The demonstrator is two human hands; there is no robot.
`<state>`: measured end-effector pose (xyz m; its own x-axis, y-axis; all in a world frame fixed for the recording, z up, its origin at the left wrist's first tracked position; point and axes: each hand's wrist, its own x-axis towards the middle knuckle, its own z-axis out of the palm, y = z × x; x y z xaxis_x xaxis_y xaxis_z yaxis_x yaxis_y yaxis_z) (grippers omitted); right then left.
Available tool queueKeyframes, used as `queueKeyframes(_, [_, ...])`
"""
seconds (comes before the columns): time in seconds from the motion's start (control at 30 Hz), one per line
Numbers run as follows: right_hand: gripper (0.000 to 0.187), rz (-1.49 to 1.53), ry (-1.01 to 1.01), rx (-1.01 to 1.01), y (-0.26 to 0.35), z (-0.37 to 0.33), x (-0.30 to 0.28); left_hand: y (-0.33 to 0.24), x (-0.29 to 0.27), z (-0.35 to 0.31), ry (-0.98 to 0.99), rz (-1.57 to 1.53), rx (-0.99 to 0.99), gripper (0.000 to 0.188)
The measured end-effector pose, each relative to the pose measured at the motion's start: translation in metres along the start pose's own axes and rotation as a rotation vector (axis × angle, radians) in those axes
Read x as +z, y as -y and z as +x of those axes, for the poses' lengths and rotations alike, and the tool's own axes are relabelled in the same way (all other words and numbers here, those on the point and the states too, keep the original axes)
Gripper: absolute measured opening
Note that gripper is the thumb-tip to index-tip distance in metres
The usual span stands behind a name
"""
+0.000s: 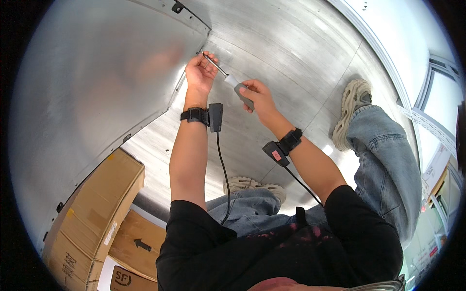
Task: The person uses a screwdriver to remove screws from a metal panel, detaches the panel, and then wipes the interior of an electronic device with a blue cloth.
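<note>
Two hands work a screwdriver (228, 79) against a brushed metal panel (97, 87). At twelve o'clock of the view, the left hand (199, 72) pinches the thin shaft near its tip; just toward three o'clock, the right hand (257, 97) is clenched round the grey handle. Cardboard boxes (97, 213) sit at seven o'clock

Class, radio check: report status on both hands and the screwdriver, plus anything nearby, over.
Right hand shut on screwdriver handle. Left hand pinching its metal shaft at the steel panel edge. Cardboard boxes stacked lower left, apart from the hands.
</note>
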<state>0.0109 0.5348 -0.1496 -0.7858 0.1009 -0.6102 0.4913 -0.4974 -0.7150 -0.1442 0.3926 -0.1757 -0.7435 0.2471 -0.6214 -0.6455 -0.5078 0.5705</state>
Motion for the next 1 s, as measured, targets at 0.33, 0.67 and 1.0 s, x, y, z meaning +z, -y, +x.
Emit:
queueKeyframes(0.33, [0.021, 0.129, -0.056, -0.26, 0.069, -0.057, -0.062, -0.005, 0.129, -0.02, 0.192, 0.159, 0.133, 0.013])
queueKeyframes(0.67, [0.015, 0.375, -0.409, -0.44, 0.132, -0.04, -0.158, 0.079, 0.317, 0.024, 0.319, 0.976, 0.47, 0.022])
queueKeyframes(1.0, [0.016, 0.339, -0.601, -0.435, 0.143, -0.02, -0.207, 0.144, 0.374, 0.073, 0.291, 1.678, 1.218, 0.017])
